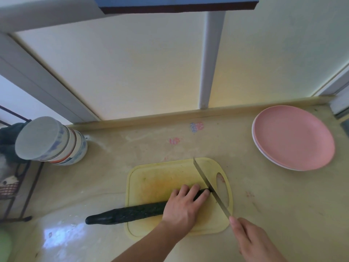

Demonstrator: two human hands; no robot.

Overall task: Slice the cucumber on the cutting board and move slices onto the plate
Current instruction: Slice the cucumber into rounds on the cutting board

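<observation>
A long dark green cucumber (128, 213) lies across the yellow cutting board (160, 180), its left end overhanging onto the counter. My left hand (184, 204) holds the cucumber down near its right end, fingers curled over it. My right hand (251, 241) grips the handle of a knife (208, 186). The blade stands edge-down at the cucumber's right tip. A pink plate (294, 137) sits at the back right with nothing on it.
A stack of bowls (52, 140) stands at the left of the counter, beside a dark wire rack (17, 186). A window and its sill run along the back. A green object (4, 244) shows at the bottom left corner.
</observation>
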